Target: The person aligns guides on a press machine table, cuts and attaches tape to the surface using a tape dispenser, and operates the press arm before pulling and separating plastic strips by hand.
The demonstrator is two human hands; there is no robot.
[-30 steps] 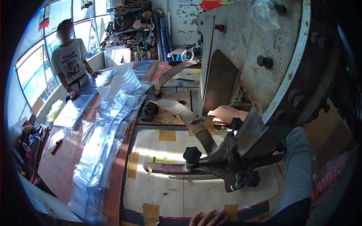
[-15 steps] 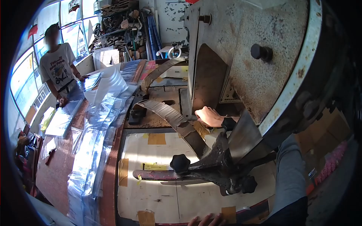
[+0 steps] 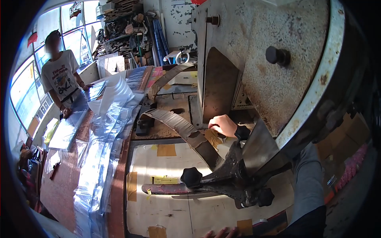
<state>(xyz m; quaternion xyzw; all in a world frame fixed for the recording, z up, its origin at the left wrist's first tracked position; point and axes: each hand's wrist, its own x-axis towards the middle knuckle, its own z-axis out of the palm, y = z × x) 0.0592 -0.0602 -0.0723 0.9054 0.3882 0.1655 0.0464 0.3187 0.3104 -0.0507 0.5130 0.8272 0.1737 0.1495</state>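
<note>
My right hand [image 3: 223,126] reaches round behind the machine column, a dark band on its wrist. Its fingers are curled closed beside the foot of the upright metal plate [image 3: 218,85]; what they hold, if anything, is hidden. Below it lies a piece of brown tape [image 3: 213,137]. Only the fingers of my left hand [image 3: 224,233] show at the bottom edge, laid over the near edge of the pale board [image 3: 158,212]. A black bracket with a star knob [image 3: 191,177] stands over that board, and a curved metal strip [image 3: 180,129] arches up from beside it.
The large rusty machine housing [image 3: 285,87] fills the upper right. Clear plastic sheets [image 3: 95,170] lie along the red-brown table [image 3: 63,190] at left. Another person [image 3: 61,75] stands there, hands on sheets. Stacked scrap material [image 3: 123,35] is at the back; cardboard [image 3: 341,135] is at right.
My right hand has shifted slightly right, away from the metal plate's foot, and its fingers look more curled. My left fingers stay at the near edge. The view has moved slightly.
</note>
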